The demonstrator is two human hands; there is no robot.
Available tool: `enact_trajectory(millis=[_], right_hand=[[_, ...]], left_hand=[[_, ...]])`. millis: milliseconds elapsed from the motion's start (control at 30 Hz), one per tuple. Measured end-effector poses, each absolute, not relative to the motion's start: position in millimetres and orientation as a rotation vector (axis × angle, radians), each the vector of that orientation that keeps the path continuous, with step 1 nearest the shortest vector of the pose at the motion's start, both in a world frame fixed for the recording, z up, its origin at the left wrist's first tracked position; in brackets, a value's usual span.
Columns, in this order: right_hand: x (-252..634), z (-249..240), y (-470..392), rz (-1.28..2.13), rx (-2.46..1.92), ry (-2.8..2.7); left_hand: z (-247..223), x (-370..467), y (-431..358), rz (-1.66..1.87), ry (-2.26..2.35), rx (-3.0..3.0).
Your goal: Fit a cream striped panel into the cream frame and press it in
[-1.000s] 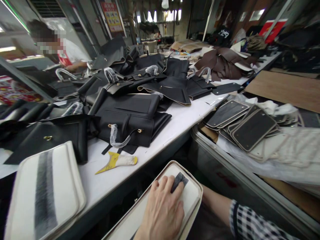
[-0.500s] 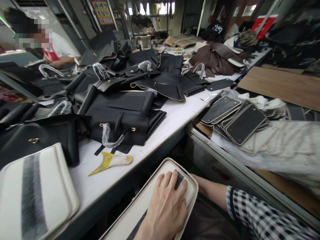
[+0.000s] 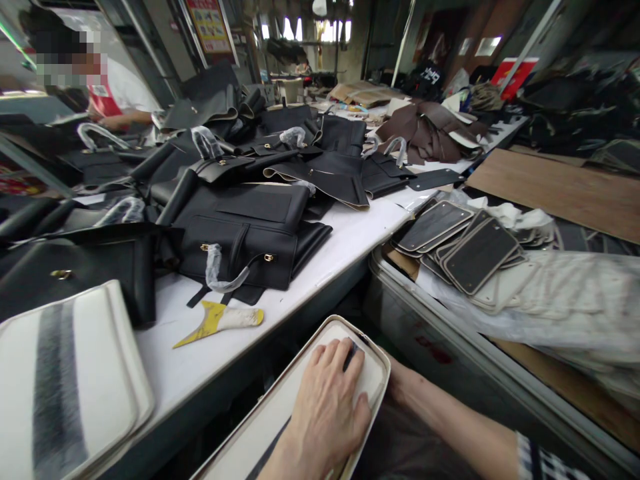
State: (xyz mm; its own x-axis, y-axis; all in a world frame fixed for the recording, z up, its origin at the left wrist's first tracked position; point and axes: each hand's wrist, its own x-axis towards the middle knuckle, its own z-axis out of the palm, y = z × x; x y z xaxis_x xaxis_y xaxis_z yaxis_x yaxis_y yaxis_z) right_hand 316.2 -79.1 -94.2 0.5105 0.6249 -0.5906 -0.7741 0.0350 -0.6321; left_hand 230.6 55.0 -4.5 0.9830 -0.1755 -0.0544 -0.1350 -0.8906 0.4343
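A long cream tray-like piece (image 3: 270, 413) with a raised rim and rounded corners slants up from the bottom edge. On its inner face, near the far end, lies my left hand (image 3: 327, 400), palm down, fingers extended and thumb out to the right. Part of a dark stripe shows beside the fingertips. My right forearm (image 3: 440, 407) comes in from the lower right. It runs behind the piece's right edge, which hides my right hand and whatever it touches.
Black bags (image 3: 240, 227) crowd the white table (image 3: 200, 360), with a yellow tool (image 3: 215, 320) near its edge. Cream striped panels (image 3: 75, 380) lie at left. At right, dark panels (image 3: 480, 257) rest on a grey-rimmed bin (image 3: 435, 300). A person (image 3: 125, 93) is behind the bags.
The view has shifted slightly. More of my bare right forearm shows, and its checked sleeve has moved down and right. My left hand stays on the piece, its fingers slightly shifted left.
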Motion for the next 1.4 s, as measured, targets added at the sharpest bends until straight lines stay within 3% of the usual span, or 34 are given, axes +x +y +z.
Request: enact_trajectory(millis=[133, 300, 633, 967, 1400], right_hand=[[318, -63, -88, 1.192, -1.004, 0.194], [316, -36, -96, 0.913, -1.281, -0.111], [314, -57, -104, 0.536, -1.819, -0.338], [306, -60, -97, 0.426, -1.849, -0.235], [306, -47, -105, 0.388, -1.932, -0.541]], left_hand=[[-10, 228, 59, -0.088, -0.209, 2.646], [-18, 222, 72, -0.075, -0.207, 2.571], [-14, 236, 76, -0.061, -0.313, 2.674], [-11, 240, 73, -0.076, -0.307, 2.661], [-14, 238, 77, -0.042, -0.356, 2.641]])
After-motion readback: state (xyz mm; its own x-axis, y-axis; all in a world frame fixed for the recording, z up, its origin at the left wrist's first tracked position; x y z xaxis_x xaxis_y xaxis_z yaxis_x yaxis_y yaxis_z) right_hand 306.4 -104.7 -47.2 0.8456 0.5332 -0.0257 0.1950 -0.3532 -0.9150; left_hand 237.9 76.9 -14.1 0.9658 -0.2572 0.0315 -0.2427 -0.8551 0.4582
